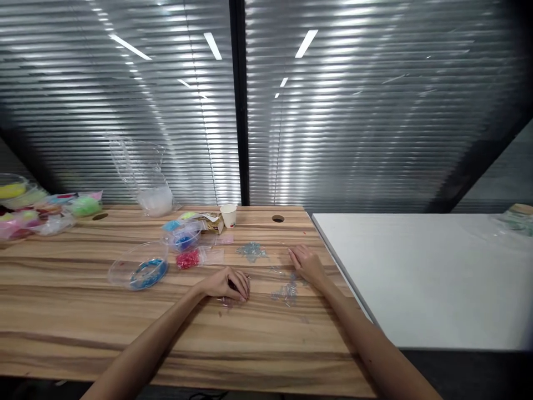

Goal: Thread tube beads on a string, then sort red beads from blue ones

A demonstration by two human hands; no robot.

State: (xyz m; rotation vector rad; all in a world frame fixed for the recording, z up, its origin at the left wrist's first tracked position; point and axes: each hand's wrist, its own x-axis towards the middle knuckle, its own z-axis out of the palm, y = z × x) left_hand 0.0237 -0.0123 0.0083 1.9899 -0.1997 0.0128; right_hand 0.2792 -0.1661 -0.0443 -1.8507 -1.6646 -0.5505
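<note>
My left hand (230,284) rests on the wooden table with its fingers curled down, thumb and fingertips together over small pinkish pieces (225,303). What it pinches, if anything, is too small to name. To the right, my right hand (305,262) lies low over the tabletop, fingers bent and close together, its fingertips near the wood. Between the hands are a pile of small clear and purplish pieces (287,291) and, farther back, a pile of grey-blue pieces (252,251). A bag of red beads (187,259) lies behind my left hand.
On the wooden table (208,344) are a clear round container with blue contents (149,273), another clear tub (184,239), a paper cup (229,215) and a tall plastic bag (155,200). Colourful bags (85,205) lie far left. A white table (425,278) adjoins at right.
</note>
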